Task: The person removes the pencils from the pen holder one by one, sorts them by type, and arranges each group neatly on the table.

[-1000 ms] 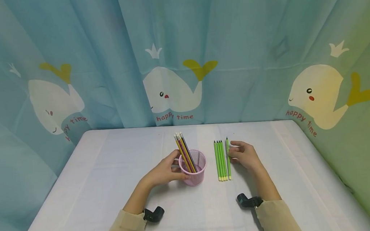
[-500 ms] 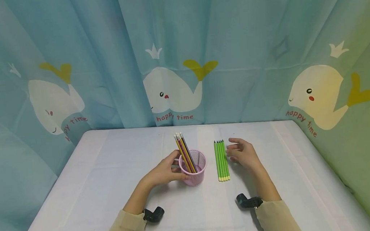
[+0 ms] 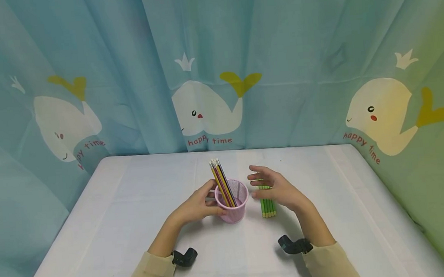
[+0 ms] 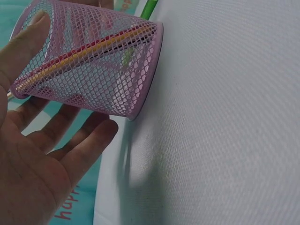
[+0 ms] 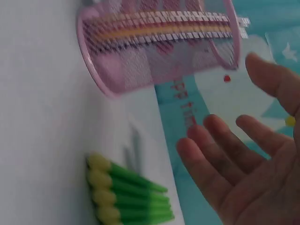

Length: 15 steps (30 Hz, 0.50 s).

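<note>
A pink mesh pencil cup (image 3: 234, 215) stands upright on the table. Several yellow, red and dark pencils (image 3: 219, 178) lean to the left inside it, eraser ends up. My left hand (image 3: 197, 206) holds the cup from the left; in the left wrist view its thumb (image 4: 29, 40) lies on one side and the fingers are at the other. Several green pencils (image 3: 268, 209) lie side by side on the table, right of the cup. Over them hovers my right hand (image 3: 280, 190), holding nothing, its fingertips just short of the cup. That hand hides the pencils' upper parts in the head view.
A white cloth covers the table (image 3: 139, 184). Behind it hangs a blue-green curtain (image 3: 298, 63) printed with whales. Each wrist carries a dark camera mount, such as the right one (image 3: 294, 245).
Half a second ago the rightmost green pencil had come up against the others, and my right hand was beside them. Since then it has moved left toward the cup. My left hand stays put.
</note>
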Motion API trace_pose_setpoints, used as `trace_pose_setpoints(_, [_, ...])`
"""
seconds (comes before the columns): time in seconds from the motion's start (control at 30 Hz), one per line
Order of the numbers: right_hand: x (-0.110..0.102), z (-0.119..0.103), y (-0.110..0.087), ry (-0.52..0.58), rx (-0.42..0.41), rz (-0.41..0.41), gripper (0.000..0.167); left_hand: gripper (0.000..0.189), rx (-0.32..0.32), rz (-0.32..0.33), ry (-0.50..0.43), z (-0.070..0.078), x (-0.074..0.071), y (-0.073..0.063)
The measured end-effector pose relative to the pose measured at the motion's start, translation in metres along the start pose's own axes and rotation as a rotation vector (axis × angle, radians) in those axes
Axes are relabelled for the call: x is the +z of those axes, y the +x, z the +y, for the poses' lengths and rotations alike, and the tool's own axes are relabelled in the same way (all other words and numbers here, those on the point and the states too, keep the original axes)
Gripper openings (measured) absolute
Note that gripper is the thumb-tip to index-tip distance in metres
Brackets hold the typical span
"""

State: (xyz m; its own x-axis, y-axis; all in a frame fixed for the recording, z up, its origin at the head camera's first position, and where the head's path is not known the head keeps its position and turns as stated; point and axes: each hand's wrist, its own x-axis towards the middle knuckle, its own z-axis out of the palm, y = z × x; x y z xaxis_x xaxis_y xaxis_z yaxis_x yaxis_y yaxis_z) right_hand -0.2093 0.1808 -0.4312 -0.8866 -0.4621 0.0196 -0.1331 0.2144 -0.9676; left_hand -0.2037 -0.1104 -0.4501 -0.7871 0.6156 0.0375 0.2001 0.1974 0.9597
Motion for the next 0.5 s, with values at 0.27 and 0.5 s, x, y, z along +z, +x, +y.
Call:
trace_pose_setpoints(0.27, [0.021, 0.005, 0.005, 0.069, -0.03, -0.16, 0.09, 0.071, 0.026, 0.032, 0.003, -0.001, -0.003, 0.0])
trace_pose_setpoints(0.5, [0.037, 0.01, 0.01, 0.069, -0.052, -0.149, 0.084, 0.071, 0.02, 0.031, 0.002, -0.003, -0.008, -0.001])
